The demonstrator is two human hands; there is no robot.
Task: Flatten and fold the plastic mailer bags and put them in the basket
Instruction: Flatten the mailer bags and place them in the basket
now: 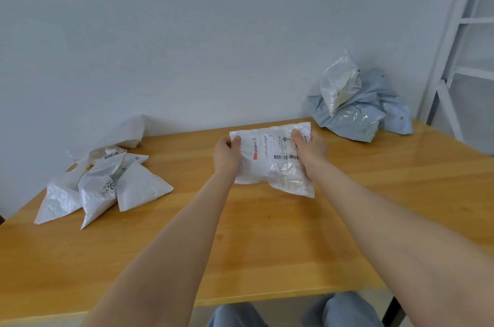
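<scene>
I have both hands on one white mailer bag [272,163], which lies toward the far edge of the tabletop [267,246], about midway along it. My left hand [227,151] pinches the bag's far left corner with the thumb on top. My right hand [310,149] grips the far right part beside the shipping label, fingers curled onto the plastic. The bag looks puffy and creased, with its near edge down on the wood, so I judge this one is at the flattening stage with no fold made yet. Near the far left corner of the tabletop sits a cluster of folded white bags [107,185], tucked into triangles and overlapping one another; I take these as the finished ones, though I cannot count them exactly. Behind them, against the wall, lies a larger crumpled white piece [125,131], and I cannot tell whether it is folded. At the far right corner is a heap of grey-blue bags [355,118] with one loose white bag [338,83] on top, all rumpled, which I read as the work left. No basket shows anywhere, so by my reckoning the folding is partly done and the putting away has yet to happen
</scene>
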